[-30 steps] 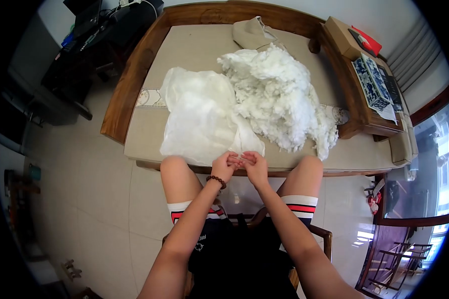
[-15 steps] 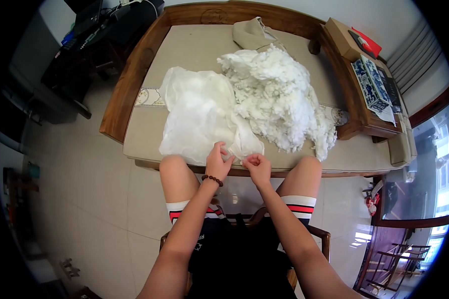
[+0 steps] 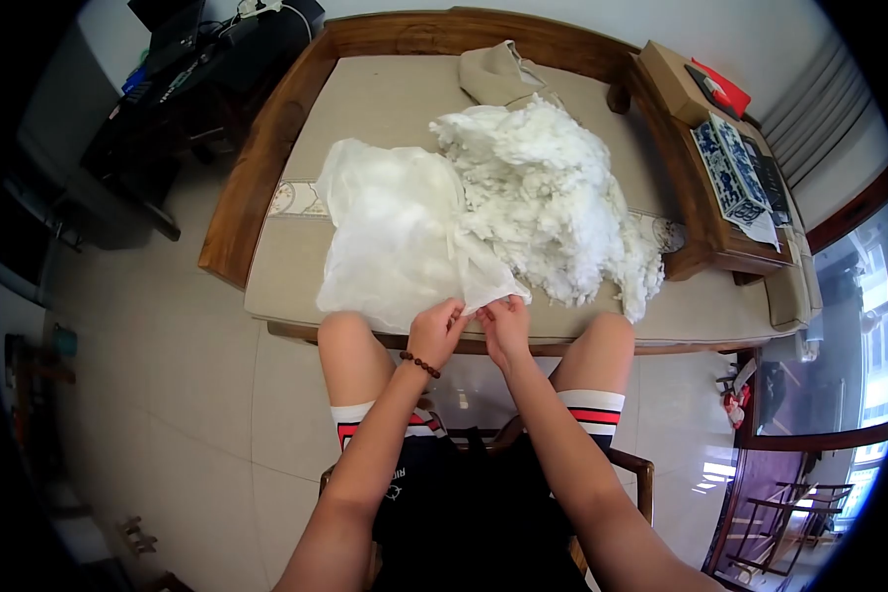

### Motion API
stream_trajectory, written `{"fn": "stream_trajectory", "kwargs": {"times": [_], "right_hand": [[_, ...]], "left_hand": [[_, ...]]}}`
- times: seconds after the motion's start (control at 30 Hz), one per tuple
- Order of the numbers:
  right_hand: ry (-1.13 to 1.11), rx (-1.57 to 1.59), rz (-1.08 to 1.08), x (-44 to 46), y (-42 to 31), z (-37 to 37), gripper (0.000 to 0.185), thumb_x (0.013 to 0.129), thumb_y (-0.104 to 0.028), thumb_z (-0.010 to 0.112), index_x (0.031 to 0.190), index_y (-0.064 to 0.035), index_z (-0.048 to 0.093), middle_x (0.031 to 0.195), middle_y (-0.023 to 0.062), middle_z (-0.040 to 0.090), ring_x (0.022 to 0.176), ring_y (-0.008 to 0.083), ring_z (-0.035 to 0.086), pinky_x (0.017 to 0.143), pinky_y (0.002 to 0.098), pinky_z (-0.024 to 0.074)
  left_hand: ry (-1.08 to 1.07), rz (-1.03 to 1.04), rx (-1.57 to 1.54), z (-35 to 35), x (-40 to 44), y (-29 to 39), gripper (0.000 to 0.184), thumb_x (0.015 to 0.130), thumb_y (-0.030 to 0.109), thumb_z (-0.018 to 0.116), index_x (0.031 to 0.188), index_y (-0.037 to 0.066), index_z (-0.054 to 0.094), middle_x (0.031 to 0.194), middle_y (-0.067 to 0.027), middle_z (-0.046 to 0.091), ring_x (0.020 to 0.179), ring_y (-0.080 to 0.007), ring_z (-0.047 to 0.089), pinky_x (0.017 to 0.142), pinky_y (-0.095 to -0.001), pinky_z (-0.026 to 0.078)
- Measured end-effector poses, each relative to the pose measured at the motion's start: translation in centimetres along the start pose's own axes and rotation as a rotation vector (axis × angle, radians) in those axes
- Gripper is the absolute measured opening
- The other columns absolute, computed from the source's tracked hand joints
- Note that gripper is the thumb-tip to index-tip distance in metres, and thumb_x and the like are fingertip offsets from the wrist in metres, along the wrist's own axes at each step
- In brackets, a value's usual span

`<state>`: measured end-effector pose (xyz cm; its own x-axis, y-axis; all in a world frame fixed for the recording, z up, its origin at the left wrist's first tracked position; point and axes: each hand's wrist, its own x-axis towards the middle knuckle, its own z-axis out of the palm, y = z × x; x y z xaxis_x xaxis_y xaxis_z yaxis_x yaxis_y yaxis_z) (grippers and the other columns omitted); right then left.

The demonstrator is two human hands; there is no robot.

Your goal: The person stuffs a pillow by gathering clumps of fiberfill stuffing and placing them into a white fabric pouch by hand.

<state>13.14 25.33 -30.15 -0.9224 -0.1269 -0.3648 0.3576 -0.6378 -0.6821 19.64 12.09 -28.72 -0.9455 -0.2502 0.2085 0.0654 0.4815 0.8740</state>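
A thin white fabric bag, partly see-through with some white stuffing showing inside, lies flat on the beige seat cushion. At its near right edge, my left hand pinches the fabric between thumb and fingers; a dark bead bracelet circles that wrist. Close beside it, my right hand has its fingers closed on the same edge. Against the bag's right side rests a big heap of fluffy white stuffing. Behind the heap, a beige cloth cover lies crumpled.
The wooden daybed frame rises at the left and back. On its right armrest stand a cardboard box and a blue-and-white patterned box. A dark desk with a laptop is at upper left. My knees touch the front edge.
Both hands have come closer together at the bag's edge. The left fingers, spread before, are now pinched on the fabric, and the right corner has shifted slightly right.
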Motion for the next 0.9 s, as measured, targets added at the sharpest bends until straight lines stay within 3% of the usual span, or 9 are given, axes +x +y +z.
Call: {"fn": "stream_trajectory", "kwargs": {"times": [0.13,0.2,0.43,0.5,0.57,0.6,0.67,0.7,0.9], "right_hand": [[-0.038,-0.246,-0.053,2.2,1.4,0.4,0.024,0.091,0.008,0.06,0.114,0.003,0.066,0.112,0.0163,0.072,0.098,0.0231,0.072,0.081,0.0368,0.0577],[-0.329,-1.385,-0.266,2.3,0.6,0.3,0.033,0.091,0.002,0.064,0.123,0.0048,0.063,0.117,0.0206,0.072,0.101,0.0257,0.074,0.083,0.0367,0.0582],[-0.412,-1.495,-0.31,0.0,-9.1,0.8,0.04,0.09,-0.014,0.073,0.127,0.0009,0.068,0.117,0.0206,0.074,0.09,0.0261,0.076,0.077,0.0368,0.0591],[-0.197,-1.496,-0.591,-0.4,-13.5,0.8,0.042,0.088,-0.018,0.076,0.126,-0.0004,0.069,0.108,0.0188,0.076,0.088,0.0277,0.075,0.078,0.0371,0.0587],[0.058,-1.506,-0.843,0.8,-17.1,-0.6,0.057,0.085,-0.024,0.081,0.134,-0.0003,0.064,0.121,0.0261,0.069,0.1,0.0404,0.072,0.086,0.0443,0.0578],[0.064,-1.509,-0.847,1.5,-17.9,-1.6,0.057,0.085,-0.024,0.081,0.134,-0.0003,0.064,0.121,0.0261,0.069,0.1,0.0404,0.072,0.086,0.0443,0.0578],[0.227,-1.739,-0.873,3.1,-18.3,-3.6,0.088,0.08,-0.031,0.087,0.153,-0.0046,0.044,0.142,0.0337,0.052,0.113,0.0493,0.065,0.093,0.0487,0.0558],[0.166,-1.746,-0.639,3.0,-18.6,-3.1,0.113,0.076,-0.036,0.09,0.163,-0.0083,0.022,0.155,0.0402,0.033,0.123,0.0554,0.057,0.098,0.0521,0.0539],[0.111,-1.635,-0.749,5.4,-16.7,-1.0,0.119,0.074,-0.036,0.091,0.164,-0.0101,0.018,0.158,0.0417,0.027,0.131,0.0575,0.05,0.103,0.0547,0.0505]], "left_hand": [[-0.023,0.02,0.025,-0.2,-0.5,0.9,0.021,0.097,0.022,0.07,0.092,0.002,0.063,0.078,-0.0153,0.064,0.065,-0.0328,0.061,0.061,-0.0398,0.049],[0.148,0.093,0.006,-0.1,-0.1,0.2,0.027,0.099,0.025,0.069,0.088,0.001,0.062,0.072,-0.0155,0.061,0.061,-0.0309,0.059,0.058,-0.0393,0.046],[0.225,-0.248,-0.134,-0.2,1.6,-0.9,0.053,0.104,0.033,0.066,0.068,-0.005,0.053,0.054,-0.0092,0.041,0.056,-0.0134,0.034,0.053,-0.035,0.037],[0.203,-0.242,-0.15,0.1,1.7,-1.2,0.054,0.104,0.034,0.066,0.068,-0.005,0.052,0.054,-0.0089,0.041,0.056,-0.0135,0.034,0.052,-0.0355,0.036],[0.185,-0.232,-0.169,0.3,1.8,-1.0,0.055,0.103,0.035,0.066,0.068,-0.005,0.052,0.054,-0.0085,0.041,0.056,-0.0136,0.035,0.052,-0.0359,0.036],[0.159,-0.24,-0.131,0.2,1.8,-0.7,0.055,0.103,0.035,0.066,0.067,-0.005,0.052,0.054,-0.0087,0.042,0.055,-0.0139,0.035,0.052,-0.0359,0.036],[0.124,-0.237,-0.094,0.6,1.8,-0.4,0.056,0.103,0.036,0.066,0.067,-0.005,0.052,0.054,-0.0088,0.042,0.054,-0.0142,0.036,0.051,-0.036,0.036],[0.105,-0.223,-0.102,0.8,1.7,-0.4,0.055,0.102,0.036,0.067,0.068,-0.005,0.053,0.054,-0.0089,0.043,0.054,-0.0146,0.037,0.051,-0.0358,0.037],[0.019,-0.173,-0.099,0.8,0.2,-0.5,0.048,0.1,0.03,0.07,0.07,-0.003,0.053,0.055,-0.0095,0.048,0.052,-0.015,0.04,0.052,-0.0339,0.039]]}}
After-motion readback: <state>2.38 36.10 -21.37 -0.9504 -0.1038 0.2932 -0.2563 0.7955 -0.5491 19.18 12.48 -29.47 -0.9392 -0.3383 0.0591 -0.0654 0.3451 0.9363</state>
